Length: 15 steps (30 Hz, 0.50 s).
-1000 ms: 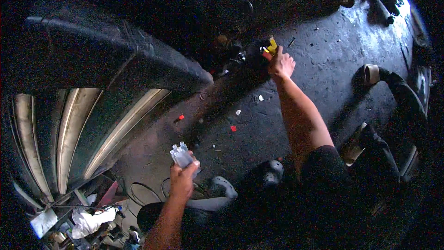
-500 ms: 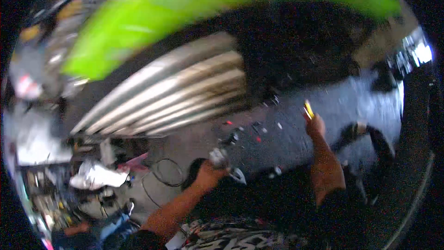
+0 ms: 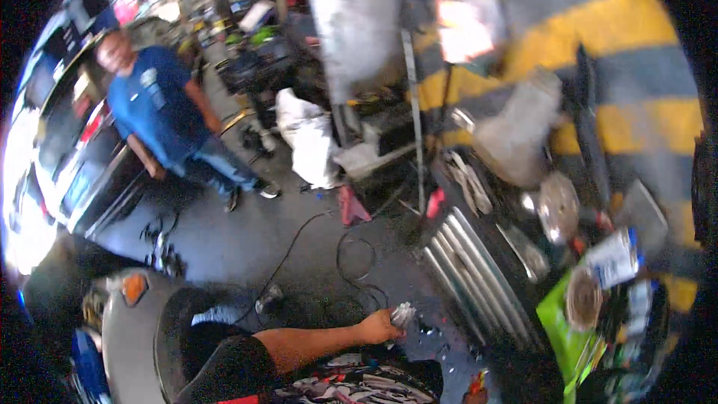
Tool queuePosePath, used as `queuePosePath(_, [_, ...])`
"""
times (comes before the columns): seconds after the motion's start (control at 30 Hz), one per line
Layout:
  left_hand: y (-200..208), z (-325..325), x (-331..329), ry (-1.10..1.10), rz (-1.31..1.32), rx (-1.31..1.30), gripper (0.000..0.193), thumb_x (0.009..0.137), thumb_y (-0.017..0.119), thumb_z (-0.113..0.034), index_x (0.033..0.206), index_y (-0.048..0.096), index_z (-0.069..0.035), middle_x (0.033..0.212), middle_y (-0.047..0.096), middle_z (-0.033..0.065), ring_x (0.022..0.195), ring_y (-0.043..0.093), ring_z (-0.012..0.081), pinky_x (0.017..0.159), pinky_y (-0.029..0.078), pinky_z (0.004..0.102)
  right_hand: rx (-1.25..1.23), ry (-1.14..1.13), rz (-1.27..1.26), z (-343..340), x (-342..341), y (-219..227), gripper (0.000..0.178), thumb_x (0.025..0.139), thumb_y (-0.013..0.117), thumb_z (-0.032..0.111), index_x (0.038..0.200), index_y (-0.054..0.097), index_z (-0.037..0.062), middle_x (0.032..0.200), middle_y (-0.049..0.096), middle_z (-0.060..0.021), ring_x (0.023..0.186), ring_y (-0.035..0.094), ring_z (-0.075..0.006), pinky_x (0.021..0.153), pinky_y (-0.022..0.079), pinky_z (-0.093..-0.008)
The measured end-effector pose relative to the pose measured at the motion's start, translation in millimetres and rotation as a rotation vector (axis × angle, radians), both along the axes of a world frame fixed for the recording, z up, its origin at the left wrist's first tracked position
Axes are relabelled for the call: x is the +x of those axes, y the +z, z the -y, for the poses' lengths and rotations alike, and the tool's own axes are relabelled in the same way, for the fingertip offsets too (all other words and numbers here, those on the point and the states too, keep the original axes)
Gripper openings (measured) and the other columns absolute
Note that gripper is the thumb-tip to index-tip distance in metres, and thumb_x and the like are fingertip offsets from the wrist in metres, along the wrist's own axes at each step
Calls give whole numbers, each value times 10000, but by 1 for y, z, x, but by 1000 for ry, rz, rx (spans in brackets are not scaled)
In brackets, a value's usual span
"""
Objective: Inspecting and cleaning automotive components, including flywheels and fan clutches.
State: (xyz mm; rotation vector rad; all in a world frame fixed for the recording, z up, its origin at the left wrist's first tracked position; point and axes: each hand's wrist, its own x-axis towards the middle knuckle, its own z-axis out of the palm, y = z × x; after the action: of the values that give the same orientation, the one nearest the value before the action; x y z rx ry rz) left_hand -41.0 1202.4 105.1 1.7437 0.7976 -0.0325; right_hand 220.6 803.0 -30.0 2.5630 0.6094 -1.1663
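Note:
My left hand (image 3: 378, 328) reaches in from the lower left, its fingers closed round a small silvery, lumpy part (image 3: 404, 316). The part's exact kind is too blurred to make out. Dark and pale bits (image 3: 428, 328) lie on the floor just beyond it. At the lower edge, right of my patterned clothing (image 3: 359, 381), a small orange and yellow patch (image 3: 476, 387) shows; whether it is my right hand with something in it, I cannot tell.
A ribbed silvery panel (image 3: 479, 277) and a bright green piece (image 3: 557, 314) stand to the right, beside cluttered supplies. Cable (image 3: 288, 247) loops across the floor. A person in a blue shirt (image 3: 161, 101) stands at far left, above a greyish vehicle part (image 3: 134, 337).
The view has swung left, bringing in the person and striped wall. My left hand still grips the silvery part. My right hand, earlier holding a yellow tool, no longer shows clearly.

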Motion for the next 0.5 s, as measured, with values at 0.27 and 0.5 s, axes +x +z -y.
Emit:
queuePosePath(0.27, [6, -53, -48, 529, 188, 121, 532, 770, 783, -334, 1171, 625, -22, 987, 705, 155, 918, 666, 259, 852, 513, 387, 342, 265, 29, -225, 13, 66, 481, 849, 697, 403, 1208, 575, 106, 1055, 658, -182, 889, 672, -329, 721, 538, -456])
queuePosePath(0.5, [104, -106, -74, 937, 242, -120, 369, 782, 773, -221, 1067, 637, -31, 877, 665, 56, 784, 603, 159, 740, 492, 337, 629, 379, -142, -400, -9, 132, 471, 714, 769, 198, 1109, 596, 10, 1028, 668, -253, 973, 649, -443, 829, 524, -504])
